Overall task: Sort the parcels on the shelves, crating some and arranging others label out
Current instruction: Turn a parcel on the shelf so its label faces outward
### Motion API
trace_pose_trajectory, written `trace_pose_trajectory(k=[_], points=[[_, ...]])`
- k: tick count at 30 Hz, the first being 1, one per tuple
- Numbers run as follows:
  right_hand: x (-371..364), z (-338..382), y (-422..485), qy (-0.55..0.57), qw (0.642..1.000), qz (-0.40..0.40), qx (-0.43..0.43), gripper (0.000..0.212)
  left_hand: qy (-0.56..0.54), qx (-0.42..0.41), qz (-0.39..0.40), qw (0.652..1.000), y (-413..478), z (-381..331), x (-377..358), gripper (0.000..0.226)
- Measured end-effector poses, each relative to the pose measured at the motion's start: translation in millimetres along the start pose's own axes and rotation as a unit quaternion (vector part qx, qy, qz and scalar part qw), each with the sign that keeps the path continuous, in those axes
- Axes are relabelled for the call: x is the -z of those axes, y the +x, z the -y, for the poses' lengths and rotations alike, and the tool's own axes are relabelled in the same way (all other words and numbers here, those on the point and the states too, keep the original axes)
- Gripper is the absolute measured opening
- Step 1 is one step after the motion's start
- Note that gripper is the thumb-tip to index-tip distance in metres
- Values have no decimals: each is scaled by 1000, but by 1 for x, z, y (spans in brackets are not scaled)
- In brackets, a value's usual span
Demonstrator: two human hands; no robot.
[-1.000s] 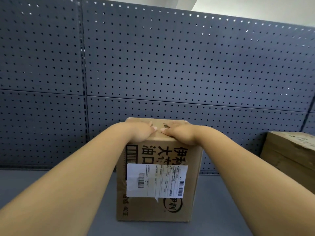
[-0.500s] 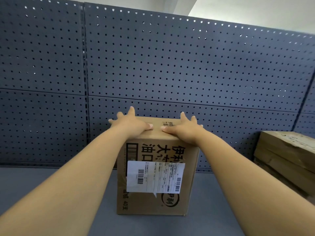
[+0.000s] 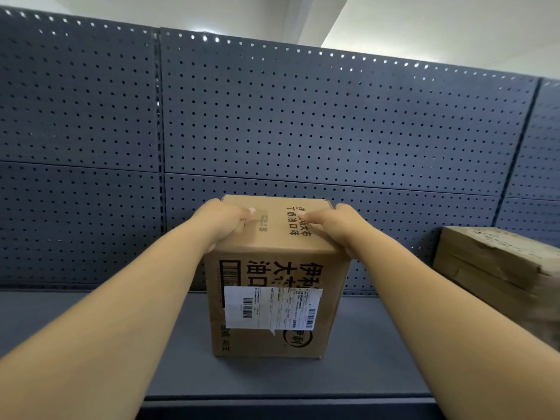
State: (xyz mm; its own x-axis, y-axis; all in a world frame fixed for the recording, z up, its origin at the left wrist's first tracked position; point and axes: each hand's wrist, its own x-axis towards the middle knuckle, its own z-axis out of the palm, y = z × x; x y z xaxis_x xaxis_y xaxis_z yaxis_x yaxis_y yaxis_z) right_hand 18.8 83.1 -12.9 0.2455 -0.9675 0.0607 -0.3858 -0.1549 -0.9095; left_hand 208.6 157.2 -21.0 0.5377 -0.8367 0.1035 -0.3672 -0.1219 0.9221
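A cardboard box [image 3: 272, 298] stands upright on the dark grey shelf [image 3: 91, 344], near the pegboard back panel [image 3: 303, 131], its near face turned outward. That face carries large black Chinese print reading 伊利, a printed barcode at its upper left and a white shipping label [image 3: 272, 307] with barcodes stuck across the middle; the small text is too fine to read. The left hand [image 3: 222, 222] and right hand [image 3: 331, 227] lie on the box's top corners, fingers curled over its edges, gripping it. Another worn carton [image 3: 497, 268] sits well apart to the right
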Motion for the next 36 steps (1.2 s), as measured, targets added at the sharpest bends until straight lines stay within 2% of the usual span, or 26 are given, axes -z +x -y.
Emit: trace_pose_trajectory(k=[3,7,9,10,14,18,22,27,32,36], points=[[-2,-1,-10,33,999,-12,7,76,-13,-17,-13,1000,-6,6,9,69],[-8,-4,-20,74,996,-39,4,100,-11,-46,-29,998,-17,14,19,89],[-12,-6,-24,88,995,-50,-9,116,-20,-57,-32,998,-23,20,22,90],[-15,-8,-26,93,994,-46,-18,118,-29,-62,-29,997,-27,24,23,88],[-28,-21,-34,119,990,-62,-50,96,-55,-60,-16,997,-39,50,21,73],[-35,-39,-35,98,988,-90,-79,90,-57,-35,-18,998,-43,73,16,61],[-42,-54,-39,60,988,-79,-117,82,-23,-19,-28,999,-44,87,10,50],[-45,-72,-42,24,990,-64,-124,36,39,4,-24,999,-41,101,4,33],[-41,-78,-36,-18,990,-38,-138,37,94,16,2,995,-36,102,2,38],[-37,-72,-21,-133,988,-37,-75,32,186,0,7,983,-25,90,2,38]])
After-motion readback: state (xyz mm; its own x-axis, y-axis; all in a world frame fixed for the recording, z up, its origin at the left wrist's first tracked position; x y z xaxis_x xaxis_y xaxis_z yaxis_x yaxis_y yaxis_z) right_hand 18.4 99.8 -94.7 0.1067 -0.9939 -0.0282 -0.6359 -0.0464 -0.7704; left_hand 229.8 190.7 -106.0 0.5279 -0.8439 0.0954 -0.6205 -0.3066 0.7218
